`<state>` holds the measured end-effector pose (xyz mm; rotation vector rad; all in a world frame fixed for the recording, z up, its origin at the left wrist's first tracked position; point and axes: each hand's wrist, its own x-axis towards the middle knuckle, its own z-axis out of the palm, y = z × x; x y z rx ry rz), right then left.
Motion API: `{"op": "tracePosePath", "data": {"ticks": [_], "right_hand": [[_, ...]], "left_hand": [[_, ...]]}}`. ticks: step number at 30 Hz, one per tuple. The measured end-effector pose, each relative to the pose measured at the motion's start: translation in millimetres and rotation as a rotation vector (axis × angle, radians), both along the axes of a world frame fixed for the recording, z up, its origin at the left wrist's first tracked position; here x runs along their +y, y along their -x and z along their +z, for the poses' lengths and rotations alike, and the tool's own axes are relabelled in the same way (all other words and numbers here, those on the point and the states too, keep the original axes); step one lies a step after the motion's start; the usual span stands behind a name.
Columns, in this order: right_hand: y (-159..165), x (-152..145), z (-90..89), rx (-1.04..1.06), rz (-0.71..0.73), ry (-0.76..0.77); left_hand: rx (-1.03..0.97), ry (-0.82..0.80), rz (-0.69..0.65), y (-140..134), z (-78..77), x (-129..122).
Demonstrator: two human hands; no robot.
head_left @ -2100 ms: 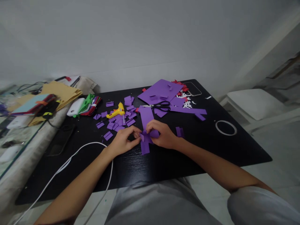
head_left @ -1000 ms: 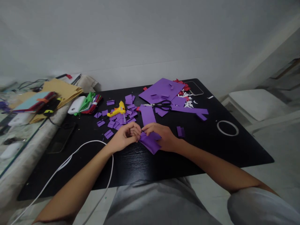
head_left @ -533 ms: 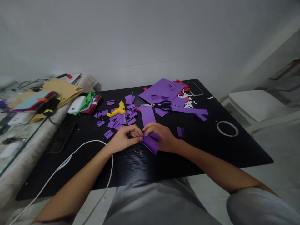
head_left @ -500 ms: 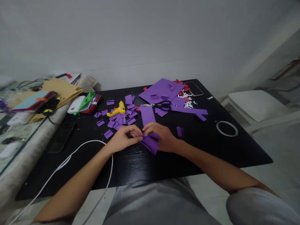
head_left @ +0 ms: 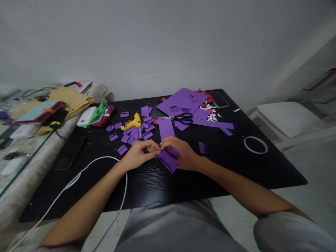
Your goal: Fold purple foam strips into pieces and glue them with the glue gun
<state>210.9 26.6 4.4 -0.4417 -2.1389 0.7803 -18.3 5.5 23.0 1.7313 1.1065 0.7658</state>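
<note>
Between my hands is a folded piece of purple paper (head_left: pixel 169 161), tilted above the black table. My left hand (head_left: pixel 140 153) pinches its left end with thumb and fingertips. The fingers of my right hand (head_left: pixel 181 152) curl over the same paper from the other side, partly hiding it. Just beyond my fingers lies a flat purple paper strip (head_left: pixel 166 128). Black-handled scissors (head_left: pixel 181 118) rest across the strip's far end. A yellow glue gun (head_left: pixel 133 121) sits on a heap of small folded purple pieces (head_left: pixel 128 137) beyond my left hand.
A large purple sheet (head_left: pixel 181 101) lies at the back, beside red and white scraps (head_left: pixel 210 106). A roll of tape or ring (head_left: pixel 255 145) is at right. Along the left run a white cable (head_left: pixel 86 168), a dark phone (head_left: pixel 69 154) and bundled coloured paper (head_left: pixel 101 113).
The folded purple paper has turned slightly between my fingers and shows more of its outer face. Both hands stay in nearly the same place; the whole view shifts a little.
</note>
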Motion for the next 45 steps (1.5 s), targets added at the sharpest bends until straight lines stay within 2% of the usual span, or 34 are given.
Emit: {"op": "tracePosePath", "data": {"ticks": [5,13,16,20,24,32,40,45], "right_hand": [[0,0,0.7,0.003,-0.013,0.128],[3,-2,-7.8,0.114,-0.073,0.458],[4,-3,-8.9,0.123,-0.088,0.462],[5,-4,-7.6,0.111,-0.108,0.407],[7,-5,-6.0,0.131,-0.115,0.461],[6,4,-6.3,0.159,-0.047,0.855],[8,3,-0.2,0.117,-0.087,1.038],[9,3,-4.1,0.150,-0.034,1.205]], "left_hand": [[0.002,-0.026,0.009,-1,2.2,-1],[0.030,-0.089,-0.004,1,-2.4,0],[0.082,-0.163,-0.014,0,-3.1,0],[0.164,-0.351,-0.044,0,-1.1,-1],[0.221,-0.448,-0.076,2,0.6,-2],[0.237,-0.498,-0.074,2,-1.4,-3],[0.298,-0.534,-0.079,1,-2.7,-5],[0.298,-0.554,-0.076,-1,-3.9,-5]]}}
